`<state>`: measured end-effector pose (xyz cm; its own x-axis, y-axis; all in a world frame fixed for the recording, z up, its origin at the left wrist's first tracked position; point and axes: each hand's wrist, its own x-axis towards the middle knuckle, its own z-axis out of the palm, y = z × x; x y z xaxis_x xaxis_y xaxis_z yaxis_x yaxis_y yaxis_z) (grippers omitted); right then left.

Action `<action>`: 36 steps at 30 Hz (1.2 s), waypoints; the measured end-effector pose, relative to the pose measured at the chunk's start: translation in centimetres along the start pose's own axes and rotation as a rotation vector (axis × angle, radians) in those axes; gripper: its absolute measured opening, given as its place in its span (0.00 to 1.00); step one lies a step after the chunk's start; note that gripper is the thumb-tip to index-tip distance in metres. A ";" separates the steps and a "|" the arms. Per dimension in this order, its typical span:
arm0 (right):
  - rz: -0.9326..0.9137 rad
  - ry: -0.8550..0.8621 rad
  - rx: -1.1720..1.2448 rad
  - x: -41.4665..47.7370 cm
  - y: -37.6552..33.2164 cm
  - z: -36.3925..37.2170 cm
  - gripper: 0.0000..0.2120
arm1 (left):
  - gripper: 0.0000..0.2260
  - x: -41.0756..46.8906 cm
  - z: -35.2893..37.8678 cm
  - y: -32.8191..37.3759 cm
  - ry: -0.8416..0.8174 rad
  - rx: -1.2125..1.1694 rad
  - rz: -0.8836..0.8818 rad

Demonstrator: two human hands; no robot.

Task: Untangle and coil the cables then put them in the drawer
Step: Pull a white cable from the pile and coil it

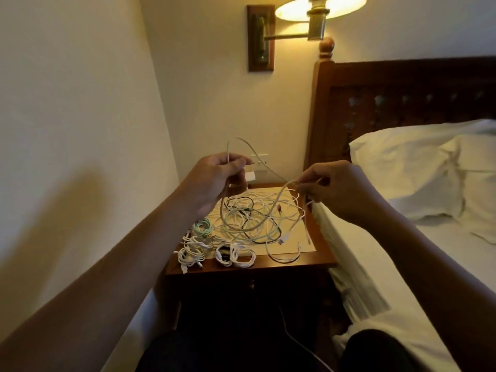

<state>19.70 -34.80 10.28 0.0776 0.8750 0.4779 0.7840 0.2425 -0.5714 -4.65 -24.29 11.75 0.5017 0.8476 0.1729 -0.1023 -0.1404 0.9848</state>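
A pale cable (264, 163) runs between both hands above the wooden nightstand (319, 260). My left hand (214, 181) pinches one end of it, with a loop rising above the fingers. My right hand (338, 189) pinches the same cable further along, and its slack hangs down into a tangle of white, green and black cables (257, 218) on the nightstand top. Several small coiled cables (214, 248) lie at the front left of the top. The drawer (252, 284) below, with a small knob, is closed.
A bed with white sheet and pillows (418, 167) borders the nightstand on the right, behind it a dark wooden headboard (402, 98). A lit wall lamp (316, 14) hangs above. The wall runs close on the left. A thin white cable (298, 342) trails on the floor.
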 end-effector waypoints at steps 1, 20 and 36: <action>0.016 -0.047 -0.045 -0.5 0.3 -0.5 0.01 | 0.06 -0.3 -0.1 0.4 0.012 -0.017 0.003; 0.042 -0.187 0.125 -3.8 -2.9 -0.2 0.35 | 0.10 -6.3 2.3 1.9 -0.201 0.346 0.035; 0.221 -0.087 -0.131 -5.0 4.0 1.5 0.09 | 0.07 -7.5 -5.3 -1.9 -0.092 0.778 -0.006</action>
<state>21.56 -37.58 4.59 0.2070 0.9346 0.2893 0.8276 -0.0096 -0.5612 -12.72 -27.63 8.46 0.5731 0.8084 0.1344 0.5153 -0.4830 0.7080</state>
